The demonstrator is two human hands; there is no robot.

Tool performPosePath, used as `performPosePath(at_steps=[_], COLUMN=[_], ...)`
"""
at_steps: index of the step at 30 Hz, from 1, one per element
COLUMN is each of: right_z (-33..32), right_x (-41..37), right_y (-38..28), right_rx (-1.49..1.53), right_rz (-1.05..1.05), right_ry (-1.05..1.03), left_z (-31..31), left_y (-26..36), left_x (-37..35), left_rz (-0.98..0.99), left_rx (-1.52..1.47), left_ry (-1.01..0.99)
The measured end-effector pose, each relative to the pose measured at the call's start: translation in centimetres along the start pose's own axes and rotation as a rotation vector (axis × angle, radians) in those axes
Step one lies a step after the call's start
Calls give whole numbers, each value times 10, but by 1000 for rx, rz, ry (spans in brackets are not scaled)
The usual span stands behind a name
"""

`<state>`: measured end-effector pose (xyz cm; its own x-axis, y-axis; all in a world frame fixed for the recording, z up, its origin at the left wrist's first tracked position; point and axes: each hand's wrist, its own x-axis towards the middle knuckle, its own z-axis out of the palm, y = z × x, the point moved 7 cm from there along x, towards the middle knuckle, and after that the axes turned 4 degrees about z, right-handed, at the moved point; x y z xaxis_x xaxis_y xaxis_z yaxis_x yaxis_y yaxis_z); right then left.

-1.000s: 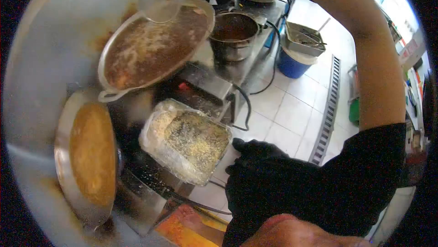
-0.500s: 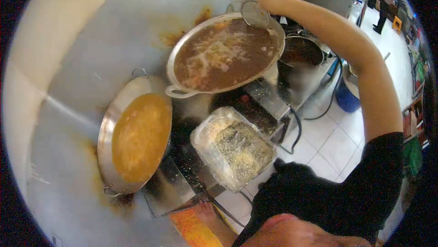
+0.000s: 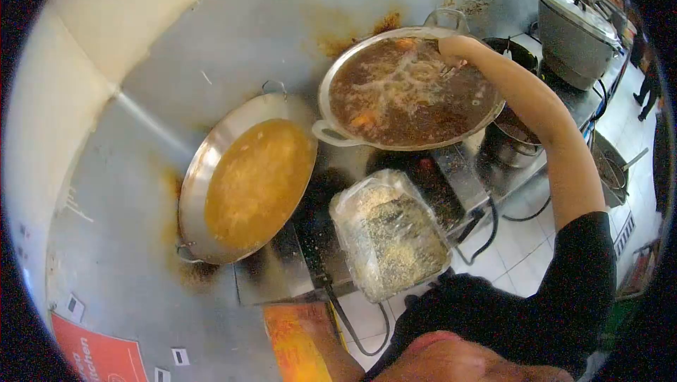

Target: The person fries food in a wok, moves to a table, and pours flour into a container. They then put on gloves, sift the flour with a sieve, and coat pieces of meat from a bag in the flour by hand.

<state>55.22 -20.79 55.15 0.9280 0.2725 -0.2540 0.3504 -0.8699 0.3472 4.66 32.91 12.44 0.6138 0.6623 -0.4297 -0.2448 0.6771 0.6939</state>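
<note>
Dark brown liquid with pale foam and orange bits fills the large metal pan (image 3: 326, 93), near the wall-side edge of the counter (image 3: 525, 163). The right hand (image 3: 462, 50) is over its far right side, fingers curled inward; I can't tell if they grip anything. The left hand (image 3: 314, 318), blurred at the orange-yellow packet (image 3: 285, 340), hides its finger state. Nearby are a shallow pan (image 3: 197, 205) of golden liquid and a plastic-wrapped tub (image 3: 391, 241), dusted with crumbs. A cut-off red sign (image 3: 99, 350) shows "itchen".
</note>
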Motion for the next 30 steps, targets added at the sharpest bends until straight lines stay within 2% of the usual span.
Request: performPosePath(at_steps=[2,5,11,13,17,18,19,20,22,24,26,28,29,30], right_z=[7,-10,-7,-9,-13,-9,-5,1,-6,-38,-50,-52,-48,-53], right_x=[5,-20,-30,-37,-48,-43,-38,-34,-31,-82,-100,-100,-103,-111], right_y=[-3,-9,3,3,12,21,29,37,41,17,8,22,26,25], right_rx=[-69,200,506,396,408,392,377,376,255,199,142,-35,-35,-132], right_rz=[-45,73,106,103,67,51,34,36,-86,-72,-60,88,94,63], right_ry=[-91,-110,-117,-124,-126,-119,-113,-119,131,149,170,239,234,352], left_z=[8,17,29,33,48,49,26,-10,-49,-90,-78,-72,-70,-73], left_y=[3,5,9,11,18,19,14,-1,-19,-30,-26,-24,-22,-22], left_x=[-5,-10,-18,-23,-38,-36,-17,19,55,66,59,59,57,57], left_rz=[5,5,25,26,49,99,95,18,-66,-101,-102,-91,-89,-85], left_rx=[20,40,76,87,101,130,132,55,-19,-32,-13,3,10,18], left_ry=[25,53,80,88,105,40,40,-60,-156,193,169,124,103,82])
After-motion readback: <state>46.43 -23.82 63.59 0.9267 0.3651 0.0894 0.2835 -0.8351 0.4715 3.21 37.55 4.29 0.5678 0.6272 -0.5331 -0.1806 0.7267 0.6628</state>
